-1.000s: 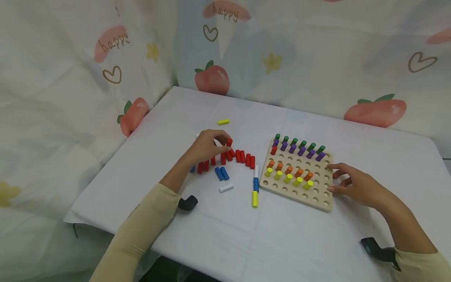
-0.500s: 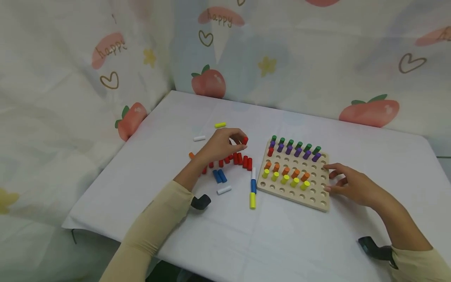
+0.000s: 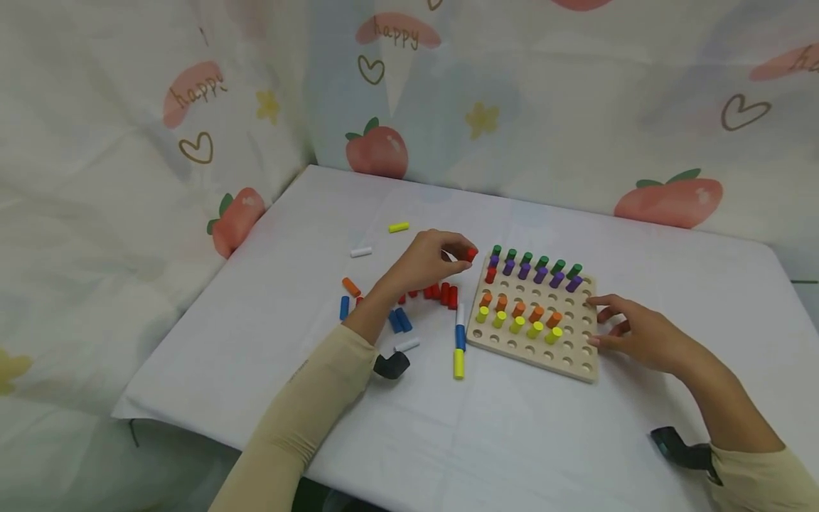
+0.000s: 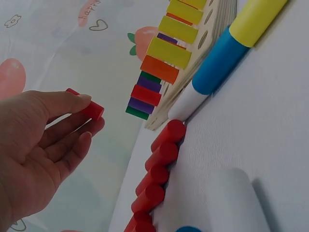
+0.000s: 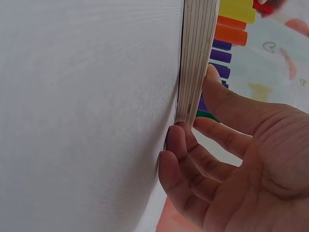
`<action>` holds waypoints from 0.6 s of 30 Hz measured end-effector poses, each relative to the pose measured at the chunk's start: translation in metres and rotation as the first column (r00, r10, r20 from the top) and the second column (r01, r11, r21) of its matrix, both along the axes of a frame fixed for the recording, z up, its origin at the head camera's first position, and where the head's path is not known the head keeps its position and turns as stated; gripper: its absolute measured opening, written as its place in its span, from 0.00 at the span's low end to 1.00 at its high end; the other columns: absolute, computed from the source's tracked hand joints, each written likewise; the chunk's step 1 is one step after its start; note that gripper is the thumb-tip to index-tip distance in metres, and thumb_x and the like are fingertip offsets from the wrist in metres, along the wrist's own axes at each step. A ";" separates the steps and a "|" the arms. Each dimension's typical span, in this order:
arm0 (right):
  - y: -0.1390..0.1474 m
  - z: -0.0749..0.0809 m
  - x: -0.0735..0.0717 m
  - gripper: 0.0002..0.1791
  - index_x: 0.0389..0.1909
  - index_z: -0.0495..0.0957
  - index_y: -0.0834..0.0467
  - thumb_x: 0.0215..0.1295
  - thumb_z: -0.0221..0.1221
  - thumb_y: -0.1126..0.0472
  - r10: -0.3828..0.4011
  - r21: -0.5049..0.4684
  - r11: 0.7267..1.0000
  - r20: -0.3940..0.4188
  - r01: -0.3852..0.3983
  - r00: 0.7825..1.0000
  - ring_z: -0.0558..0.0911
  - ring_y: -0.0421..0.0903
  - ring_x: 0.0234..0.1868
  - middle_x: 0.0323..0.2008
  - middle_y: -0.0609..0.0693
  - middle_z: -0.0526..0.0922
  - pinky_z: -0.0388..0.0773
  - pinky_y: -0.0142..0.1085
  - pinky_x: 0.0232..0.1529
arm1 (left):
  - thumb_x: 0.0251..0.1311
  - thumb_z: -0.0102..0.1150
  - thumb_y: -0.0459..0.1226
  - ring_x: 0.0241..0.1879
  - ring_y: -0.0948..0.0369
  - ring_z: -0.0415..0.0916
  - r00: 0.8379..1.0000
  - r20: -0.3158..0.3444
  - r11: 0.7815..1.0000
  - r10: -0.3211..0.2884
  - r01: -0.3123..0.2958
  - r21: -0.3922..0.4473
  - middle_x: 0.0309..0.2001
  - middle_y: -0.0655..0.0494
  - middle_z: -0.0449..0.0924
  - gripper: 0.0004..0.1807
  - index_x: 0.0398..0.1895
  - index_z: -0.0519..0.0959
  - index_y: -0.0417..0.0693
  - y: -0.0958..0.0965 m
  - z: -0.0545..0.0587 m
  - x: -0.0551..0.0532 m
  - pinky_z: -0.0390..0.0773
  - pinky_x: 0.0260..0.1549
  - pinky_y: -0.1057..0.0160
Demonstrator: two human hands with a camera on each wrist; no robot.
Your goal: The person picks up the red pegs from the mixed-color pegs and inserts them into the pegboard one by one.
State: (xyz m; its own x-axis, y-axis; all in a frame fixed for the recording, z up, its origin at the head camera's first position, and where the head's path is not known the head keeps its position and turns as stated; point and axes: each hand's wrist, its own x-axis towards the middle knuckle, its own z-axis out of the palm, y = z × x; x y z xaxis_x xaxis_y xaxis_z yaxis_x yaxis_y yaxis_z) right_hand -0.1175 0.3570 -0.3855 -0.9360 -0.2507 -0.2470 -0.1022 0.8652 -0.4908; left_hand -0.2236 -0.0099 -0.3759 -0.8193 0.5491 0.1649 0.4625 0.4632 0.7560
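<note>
Between thumb and fingertips my left hand [image 3: 427,259] pinches a red peg [image 4: 95,111], held above the table just left of a wooden pegboard [image 3: 584,375]. Green and purple pegs fill two rows at the board's far side, followed by a single red peg [image 3: 490,275] in the row before them. Closer to me stand rows of orange pegs [image 3: 520,309] and yellow pegs [image 3: 517,324]. My right hand [image 3: 643,334] grips the board's right edge; in the right wrist view the thumb [image 5: 212,79] lies on top and the fingers are against the side.
Loose red pegs [image 3: 453,297] lie in a line left of the board. Blue pegs [image 3: 403,319], white pegs [image 3: 361,252], an orange peg [image 3: 350,286] and a yellow peg [image 3: 399,227] are scattered around. A white, blue and yellow peg [image 3: 458,364] line up along the board's left edge.
My left hand has carried the red peg rightward from the loose pile toward the board. The right hand keeps its place on the board's edge. The view has shifted slightly.
</note>
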 end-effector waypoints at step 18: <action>0.003 -0.002 0.000 0.40 0.72 0.64 0.64 0.65 0.72 0.54 0.004 -0.015 1.000 -0.006 -0.004 1.000 0.80 0.56 0.44 0.52 0.65 0.78 0.84 0.49 0.42 | 0.67 0.69 0.36 0.44 0.68 0.79 0.999 0.039 0.998 -0.016 0.014 0.064 0.45 0.62 0.85 0.15 0.56 0.84 0.47 0.041 -0.007 -0.006 0.77 0.46 0.75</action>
State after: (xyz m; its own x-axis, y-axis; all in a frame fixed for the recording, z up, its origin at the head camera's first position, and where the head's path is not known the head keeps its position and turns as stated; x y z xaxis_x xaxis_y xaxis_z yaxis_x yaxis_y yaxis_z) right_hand -0.1170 0.3599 -0.3879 -0.9365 -0.2578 -0.2375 -0.1086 0.8576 -0.5028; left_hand -0.2296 0.0313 -0.3827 -0.8178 0.5507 0.1673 0.4380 0.4069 0.8016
